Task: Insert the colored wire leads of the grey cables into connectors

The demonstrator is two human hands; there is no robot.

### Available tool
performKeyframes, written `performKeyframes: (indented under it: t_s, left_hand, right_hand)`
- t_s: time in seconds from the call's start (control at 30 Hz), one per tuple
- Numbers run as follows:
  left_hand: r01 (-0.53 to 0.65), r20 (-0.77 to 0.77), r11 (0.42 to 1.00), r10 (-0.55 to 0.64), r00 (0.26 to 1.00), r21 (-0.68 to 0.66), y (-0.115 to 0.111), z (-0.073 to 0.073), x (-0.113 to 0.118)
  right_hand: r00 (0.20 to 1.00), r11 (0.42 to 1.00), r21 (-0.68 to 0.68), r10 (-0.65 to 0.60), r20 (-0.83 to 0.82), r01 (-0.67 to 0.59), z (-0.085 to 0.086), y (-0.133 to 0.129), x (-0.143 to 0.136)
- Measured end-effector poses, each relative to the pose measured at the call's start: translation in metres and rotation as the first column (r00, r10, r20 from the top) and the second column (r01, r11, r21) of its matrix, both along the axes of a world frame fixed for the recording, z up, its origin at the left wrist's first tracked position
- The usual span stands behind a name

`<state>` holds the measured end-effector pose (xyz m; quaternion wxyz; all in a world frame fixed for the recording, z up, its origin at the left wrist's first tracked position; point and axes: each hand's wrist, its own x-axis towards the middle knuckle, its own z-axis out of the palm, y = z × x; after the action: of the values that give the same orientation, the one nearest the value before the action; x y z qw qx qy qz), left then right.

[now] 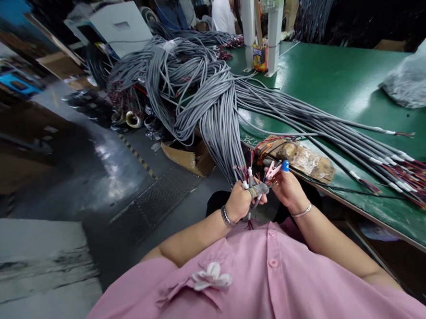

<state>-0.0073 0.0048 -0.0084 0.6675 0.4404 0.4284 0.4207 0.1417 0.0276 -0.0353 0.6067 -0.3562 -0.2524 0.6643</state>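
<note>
My left hand (pixel 239 201) is closed around the end of a grey cable (pixel 249 179) whose stripped coloured wires fan out above my fist; a grey finger cot covers one finger. My right hand (pixel 286 186) meets it from the right, fingers pinching the thin coloured wires (pixel 271 171), with a blue cot on one fingertip. Both hands are in front of my pink shirt, just off the edge of the green table (pixel 338 79). A thick bundle of grey cables (pixel 217 111) hangs down from the table toward my hands.
More grey cables with stripped red and blue ends (pixel 409 176) lie across the table. A taped brown block (pixel 299 156) sits at the table edge. A plastic bag (pixel 413 77) lies far right, white posts (pixel 262 26) and a seated person (pixel 223 12) behind. A cardboard box (pixel 191 158) stands on the floor.
</note>
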Motion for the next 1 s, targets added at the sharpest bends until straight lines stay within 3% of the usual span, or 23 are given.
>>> performKeyframes:
  t_s: [0.23,0.53,0.73,1.0]
  left_hand:
    - [0.004,-0.028,1.0,-0.004,1.0,0.016,0.0,0.0,0.002]
    - [0.005,0.012,1.0,-0.005,1.0,0.028,-0.006,0.004,-0.004]
    - [-0.103,0.063,0.995,0.102,0.993,0.011,-0.009,0.0,-0.004]
    - [-0.147,0.066,0.989,0.145,0.987,0.028,-0.005,-0.006,0.002]
  right_hand:
    - [0.98,0.995,-0.074,-0.074,-0.183,0.061,0.004,0.003,-0.007]
    - [0.96,0.988,-0.037,0.137,-0.244,-0.15,0.002,-0.007,0.003]
    - [0.982,0.996,0.005,0.087,-0.168,-0.087,0.003,-0.009,0.005]
    - [0.967,0.997,-0.045,0.045,-0.252,-0.058,-0.001,-0.004,0.0]
